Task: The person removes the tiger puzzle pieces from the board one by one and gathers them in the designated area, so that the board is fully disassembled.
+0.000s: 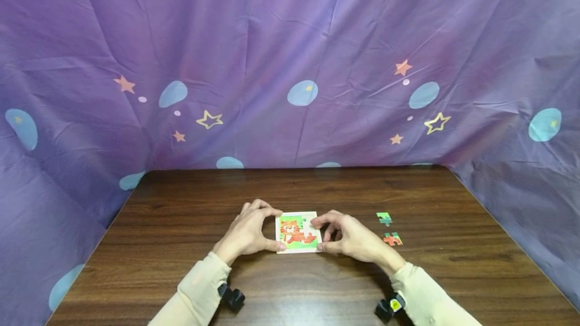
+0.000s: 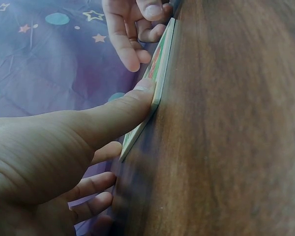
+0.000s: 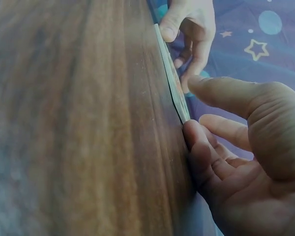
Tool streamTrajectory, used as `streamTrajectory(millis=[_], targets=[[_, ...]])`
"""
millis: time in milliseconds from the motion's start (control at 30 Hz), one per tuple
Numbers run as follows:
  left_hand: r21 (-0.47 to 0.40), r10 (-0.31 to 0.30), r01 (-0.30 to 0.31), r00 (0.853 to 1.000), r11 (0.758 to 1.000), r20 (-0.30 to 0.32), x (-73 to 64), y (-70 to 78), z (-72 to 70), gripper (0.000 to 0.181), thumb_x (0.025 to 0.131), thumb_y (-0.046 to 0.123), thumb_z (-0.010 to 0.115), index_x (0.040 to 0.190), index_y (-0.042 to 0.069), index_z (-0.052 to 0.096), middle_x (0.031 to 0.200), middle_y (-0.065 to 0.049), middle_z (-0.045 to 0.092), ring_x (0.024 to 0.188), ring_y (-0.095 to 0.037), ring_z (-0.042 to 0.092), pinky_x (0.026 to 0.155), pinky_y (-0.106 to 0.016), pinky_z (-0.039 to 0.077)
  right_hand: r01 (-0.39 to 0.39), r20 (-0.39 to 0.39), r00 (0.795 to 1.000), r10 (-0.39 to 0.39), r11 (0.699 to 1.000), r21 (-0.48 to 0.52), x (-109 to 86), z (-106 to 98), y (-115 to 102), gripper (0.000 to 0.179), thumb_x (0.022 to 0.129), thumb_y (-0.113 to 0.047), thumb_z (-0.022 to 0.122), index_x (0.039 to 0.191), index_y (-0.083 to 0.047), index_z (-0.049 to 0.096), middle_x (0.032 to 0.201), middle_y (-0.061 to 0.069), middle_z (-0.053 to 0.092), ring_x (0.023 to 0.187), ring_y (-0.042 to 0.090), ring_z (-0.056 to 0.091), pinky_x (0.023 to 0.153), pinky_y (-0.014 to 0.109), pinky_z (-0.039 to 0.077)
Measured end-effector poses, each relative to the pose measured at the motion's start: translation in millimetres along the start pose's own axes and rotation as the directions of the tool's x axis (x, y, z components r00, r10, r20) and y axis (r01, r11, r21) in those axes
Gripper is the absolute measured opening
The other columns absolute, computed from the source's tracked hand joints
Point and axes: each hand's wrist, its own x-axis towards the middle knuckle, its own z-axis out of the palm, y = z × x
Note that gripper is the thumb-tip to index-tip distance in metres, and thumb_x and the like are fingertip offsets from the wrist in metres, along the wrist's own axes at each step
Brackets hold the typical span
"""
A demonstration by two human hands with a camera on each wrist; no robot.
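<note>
A small square jigsaw puzzle [image 1: 299, 251] with a white border lies flat on the table, showing an orange tiger on green. A pale gap shows in the upper right of its picture. My left hand [image 1: 246, 230] holds the puzzle's left side, thumb on the near corner and index finger at the far one; the left wrist view shows that thumb [image 2: 137, 96] on the border. At the right side is my right hand [image 1: 355, 238], its index finger over the gap and its other fingers bent by the edge. No piece is visible between its fingers [image 3: 194, 132].
Two loose puzzle pieces lie right of my right hand: a green one [image 1: 384, 219] farther back and an orange and green one [image 1: 392, 239] nearer. Purple cloth [image 1: 272, 130] with stars hangs behind and beside the brown wooden table [image 1: 181, 200].
</note>
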Motion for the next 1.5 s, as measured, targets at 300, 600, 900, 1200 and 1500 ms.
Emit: streamTrajectory(millis=[300, 600, 900, 1200, 1500], targets=[[0.001, 0.005, -0.005, 1.000, 1.000, 0.001, -0.3, -0.6, -0.4, 0.087, 0.070, 0.043, 0.107, 0.146, 0.019, 0.073, 0.145, -0.007, 0.063, 0.127, -0.030, 0.055, 0.104, -0.057, 0.055, 0.046, -0.010, 0.999, -0.047, 0.994, -0.099, 4.7, 3.7, 2.3, 0.049, 0.090, -0.019, 0.095, 0.133, -0.007, 0.075, 0.106, 0.005, 0.067, 0.086, 0.011, 0.065, 0.070, 0.024, 0.057], [-0.001, 0.009, -0.009, 1.000, 1.000, 0.011, 0.3, -2.2, 1.5, 0.086, 0.071, 0.042, 0.107, 0.147, 0.020, 0.073, 0.145, -0.005, 0.062, 0.128, -0.030, 0.055, 0.104, -0.056, 0.056, 0.054, -0.014, 0.998, -0.057, 0.990, -0.133, 3.8, 6.9, 0.4, 0.040, 0.090, -0.015, 0.095, 0.125, -0.007, 0.078, 0.101, 0.005, 0.064, 0.084, 0.010, 0.062, 0.072, 0.023, 0.056], [-0.005, 0.006, -0.006, 1.000, 1.000, 0.006, 0.0, -0.9, 0.6, 0.087, 0.070, 0.044, 0.107, 0.146, 0.019, 0.073, 0.145, -0.007, 0.062, 0.128, -0.031, 0.055, 0.103, -0.058, 0.056, 0.031, 0.004, 1.000, -0.031, 0.991, -0.132, 5.4, 7.4, -1.9, 0.036, 0.088, -0.014, 0.094, 0.121, -0.012, 0.079, 0.104, 0.002, 0.065, 0.082, 0.011, 0.061, 0.073, 0.023, 0.055], [-0.006, -0.003, 0.003, 1.000, 1.000, 0.003, 0.3, -1.4, -0.5, 0.087, 0.070, 0.045, 0.107, 0.147, 0.021, 0.073, 0.147, -0.007, 0.062, 0.129, -0.031, 0.054, 0.103, -0.060, 0.056, 0.005, 0.023, 1.000, -0.003, 0.993, -0.117, 8.5, 7.7, -5.4, 0.035, 0.088, -0.012, 0.093, 0.118, -0.011, 0.075, 0.105, 0.002, 0.064, 0.079, 0.009, 0.058, 0.071, 0.023, 0.052], [0.006, 0.009, -0.009, 1.000, 1.000, 0.008, 0.5, -1.3, 0.1, 0.087, 0.070, 0.045, 0.107, 0.146, 0.019, 0.073, 0.146, -0.008, 0.062, 0.128, -0.032, 0.055, 0.103, -0.058, 0.056, -0.007, 0.025, 1.000, 0.010, 0.994, -0.108, 7.7, 9.2, -5.7, 0.034, 0.089, -0.011, 0.093, 0.117, -0.010, 0.075, 0.104, 0.002, 0.064, 0.077, 0.006, 0.057, 0.069, 0.023, 0.051]])
